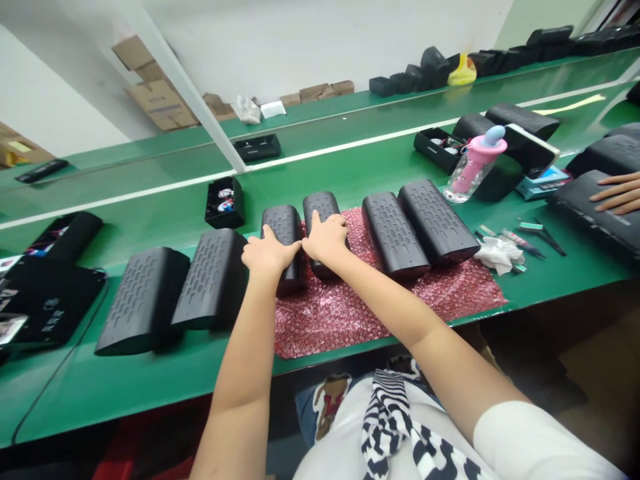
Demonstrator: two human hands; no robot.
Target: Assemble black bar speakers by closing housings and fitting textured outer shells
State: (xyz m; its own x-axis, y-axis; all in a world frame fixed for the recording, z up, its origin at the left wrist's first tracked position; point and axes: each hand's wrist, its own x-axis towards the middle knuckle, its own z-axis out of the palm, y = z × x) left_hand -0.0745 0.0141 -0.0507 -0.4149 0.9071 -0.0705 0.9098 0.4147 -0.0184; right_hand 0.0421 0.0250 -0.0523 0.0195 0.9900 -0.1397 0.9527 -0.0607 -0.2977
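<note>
Two black casings with scale-like patterned tops stand side by side at the left of a pink bubble-wrap sheet (pixel 330 320). My left hand (pixel 270 255) is wrapped over the left casing (pixel 283 223), thumb pointing right. On the other casing (pixel 321 202) lies my right hand (pixel 326 237), its fingers around the top. My two thumbs meet between them. Two more such casings (pixel 395 233) (pixel 435 220) rest on the right of the wrap. Left of the wrap stand another pair (pixel 210 277) (pixel 143 297).
An open black box (pixel 224 203) with wires sits behind. At the right are a pink-lidded bottle (pixel 475 163), white tissue (pixel 499 253), tweezers (pixel 550 237) and another person's hand (pixel 620 193) on a black case. A black panel (pixel 50 303) with a cable lies left.
</note>
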